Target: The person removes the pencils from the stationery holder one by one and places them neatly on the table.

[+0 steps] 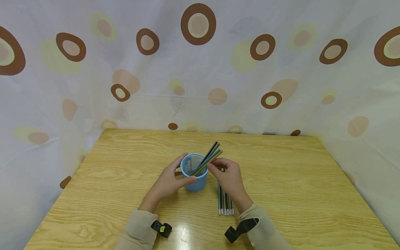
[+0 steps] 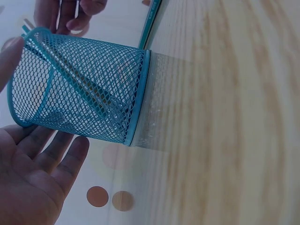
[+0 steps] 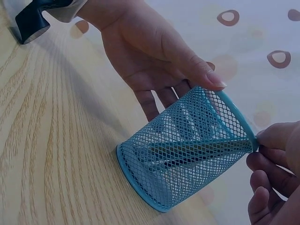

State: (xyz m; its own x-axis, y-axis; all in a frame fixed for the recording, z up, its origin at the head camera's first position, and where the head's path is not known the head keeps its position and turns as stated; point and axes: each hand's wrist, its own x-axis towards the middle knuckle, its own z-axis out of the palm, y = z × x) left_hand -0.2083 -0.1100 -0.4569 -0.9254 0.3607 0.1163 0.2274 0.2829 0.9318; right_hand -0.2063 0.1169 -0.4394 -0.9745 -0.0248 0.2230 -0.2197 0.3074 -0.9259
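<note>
A light-blue mesh pencil cup (image 1: pixel 196 183) stands upright on the wooden table. My left hand (image 1: pixel 168 182) holds it from the left, thumb at the near side of the rim and fingers round the far side. Several striped pencils (image 1: pixel 208 158) lean in the cup, their upper ends sticking out past the rim to the right. At the cup's right rim my right hand (image 1: pixel 229 177) pinches pencils between thumb and fingers; how many is hidden. Through the mesh the pencils' lower ends (image 3: pixel 187 152) show near the cup's base.
More pencils (image 1: pixel 225 203) lie side by side on the table (image 1: pixel 281 194), right of the cup and partly under the right hand and wrist. A patterned cloth (image 1: pixel 218 114) hangs behind the table and along both sides. Both wrists wear dark straps.
</note>
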